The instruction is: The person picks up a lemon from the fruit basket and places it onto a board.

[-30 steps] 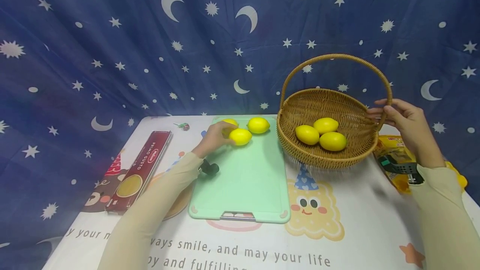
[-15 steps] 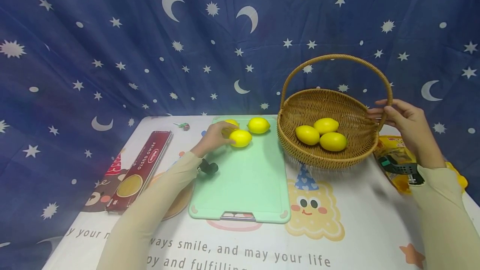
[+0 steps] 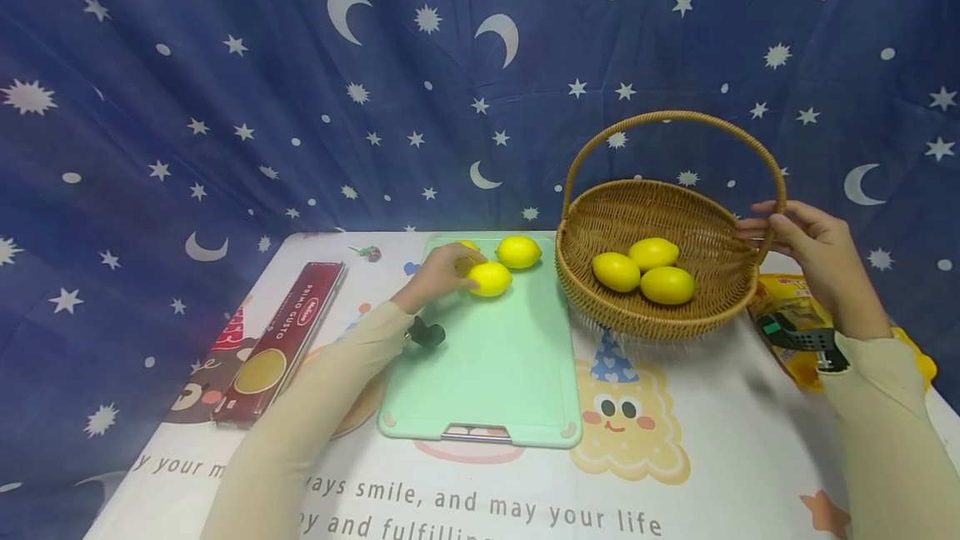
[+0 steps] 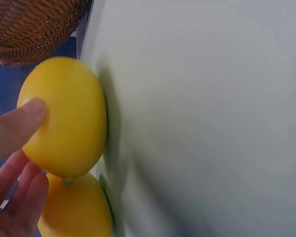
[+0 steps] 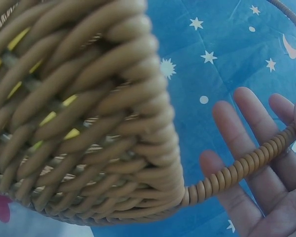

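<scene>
On the mint-green cutting board [image 3: 510,365], my left hand [image 3: 438,275] pinches a lemon [image 3: 491,280] between thumb and fingers. Its thumb presses the lemon's side in the left wrist view, with the fingertips below. Two more lemons lie at the board's far end, one [image 3: 519,252] in plain sight and the other [image 3: 470,246] partly hidden behind the left hand. A wicker basket [image 3: 641,325] stands right of the board, tilted toward me, with three lemons [image 3: 617,272] inside. My right hand [image 3: 819,248] holds the basket's handle [image 5: 246,165] near its right base, thumb in front and fingers behind.
A red spaghetti box [image 3: 281,340] lies on the left of the table, with a wrapped lollipop [image 3: 370,253] beyond it. Under the right forearm is a yellow packet [image 3: 787,298]. A blue curtain [image 3: 420,107] with moons and stars hangs behind the table.
My left hand has shifted slightly to the right with the lemon, which sits a little nearer to me. The right hand and the basket have stayed in place.
</scene>
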Motion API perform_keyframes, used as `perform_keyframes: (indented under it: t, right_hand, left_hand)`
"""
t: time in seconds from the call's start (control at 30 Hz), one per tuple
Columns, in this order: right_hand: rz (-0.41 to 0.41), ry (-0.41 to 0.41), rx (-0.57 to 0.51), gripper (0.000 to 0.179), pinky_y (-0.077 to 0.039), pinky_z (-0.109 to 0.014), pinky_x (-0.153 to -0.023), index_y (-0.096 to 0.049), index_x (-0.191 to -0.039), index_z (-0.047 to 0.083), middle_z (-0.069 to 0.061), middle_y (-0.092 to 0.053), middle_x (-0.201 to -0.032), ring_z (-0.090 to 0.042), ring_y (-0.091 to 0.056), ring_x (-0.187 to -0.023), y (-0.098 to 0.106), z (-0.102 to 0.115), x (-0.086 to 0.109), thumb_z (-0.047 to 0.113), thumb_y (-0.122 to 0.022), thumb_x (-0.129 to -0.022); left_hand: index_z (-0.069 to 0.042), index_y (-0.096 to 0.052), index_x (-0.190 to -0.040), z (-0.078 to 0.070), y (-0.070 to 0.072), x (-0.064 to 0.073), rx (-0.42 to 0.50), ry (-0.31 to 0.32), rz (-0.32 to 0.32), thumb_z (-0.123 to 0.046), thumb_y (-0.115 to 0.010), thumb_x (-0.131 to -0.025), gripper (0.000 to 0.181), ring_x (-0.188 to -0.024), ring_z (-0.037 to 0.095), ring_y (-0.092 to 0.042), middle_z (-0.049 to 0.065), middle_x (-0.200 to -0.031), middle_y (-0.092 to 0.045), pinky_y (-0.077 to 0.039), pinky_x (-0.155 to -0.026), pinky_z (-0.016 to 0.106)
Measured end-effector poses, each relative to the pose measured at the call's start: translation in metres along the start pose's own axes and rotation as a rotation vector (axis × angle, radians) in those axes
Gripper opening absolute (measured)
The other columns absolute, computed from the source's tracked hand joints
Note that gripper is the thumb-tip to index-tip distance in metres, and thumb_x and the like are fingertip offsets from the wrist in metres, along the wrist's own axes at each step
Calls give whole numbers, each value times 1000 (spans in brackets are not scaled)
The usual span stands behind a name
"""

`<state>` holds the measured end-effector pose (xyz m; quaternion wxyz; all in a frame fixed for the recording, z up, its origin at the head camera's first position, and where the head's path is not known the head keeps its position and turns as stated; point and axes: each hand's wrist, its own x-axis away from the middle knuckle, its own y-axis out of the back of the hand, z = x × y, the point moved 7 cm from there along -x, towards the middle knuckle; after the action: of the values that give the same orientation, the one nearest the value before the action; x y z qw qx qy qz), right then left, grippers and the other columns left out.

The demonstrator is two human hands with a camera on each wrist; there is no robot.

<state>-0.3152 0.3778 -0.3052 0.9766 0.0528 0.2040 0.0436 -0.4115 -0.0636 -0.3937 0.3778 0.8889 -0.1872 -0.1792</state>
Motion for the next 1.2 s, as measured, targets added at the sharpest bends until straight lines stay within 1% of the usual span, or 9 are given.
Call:
perform_keyframes:
  t: [0.13,0.27,0.37,0.47,0.67,1.0,1.2]
  right_hand:
    - [4,2,-24,31,-50,-11,-82,-52,-125,-2,2,-72,-102,-6,-68,-94,1,-1,0,12,-44,-98]
    - [17,25,-87,29,-51,-12,-82,-53,-124,-4,-1,-73,-102,-8,-69,-94,0,-1,0,7,-43,-98]
    - [22,36,-105,29,-51,-13,-82,-53,-123,-4,-2,-73,-102,-9,-69,-94,-1,-1,0,5,-42,-98]
    - [21,40,-104,28,-51,-13,-82,-53,-123,-3,-1,-73,-101,-8,-69,-94,-1,-2,0,4,-42,-98]
    - [24,36,-107,28,-51,-13,-82,-53,-123,-3,-2,-73,-102,-9,-69,-94,-1,-1,0,4,-42,-98]
    - [13,29,-82,28,-51,-12,-81,-54,-122,-3,-1,-73,-101,-8,-69,-94,0,-1,0,6,-43,-98]
    - [17,25,-84,28,-51,-12,-81,-54,-122,-3,0,-73,-102,-7,-69,-94,-1,-1,0,6,-43,-98]
  left_hand:
    - [-6,-67,-113,-5,-3,-4,-14,13,-19,-6,-78,-74,40,-104,25,-60,10,-113,-65,-49,-95,37]
    - [-4,-66,-113,-8,-4,-7,-28,17,-30,-4,-76,-74,40,-104,25,-60,11,-114,-66,-49,-95,36]
    - [-4,-66,-114,-11,-4,-8,-45,21,-26,-4,-76,-75,40,-104,26,-60,11,-114,-66,-49,-94,36]
    - [-4,-66,-113,-12,-4,-7,-59,29,-21,-5,-76,-75,40,-103,26,-60,11,-113,-66,-49,-93,37]
    - [-6,-66,-114,-10,-3,-5,-54,50,-16,-6,-76,-76,40,-105,25,-60,10,-115,-65,-49,-95,37]
    - [-7,-66,-114,-11,2,-1,-86,40,-18,-10,-77,-76,40,-104,25,-60,9,-116,-65,-50,-94,35]
    - [-5,-66,-116,-10,6,-3,-49,25,-25,-10,-77,-75,42,-103,27,-62,11,-117,-65,-51,-93,37]
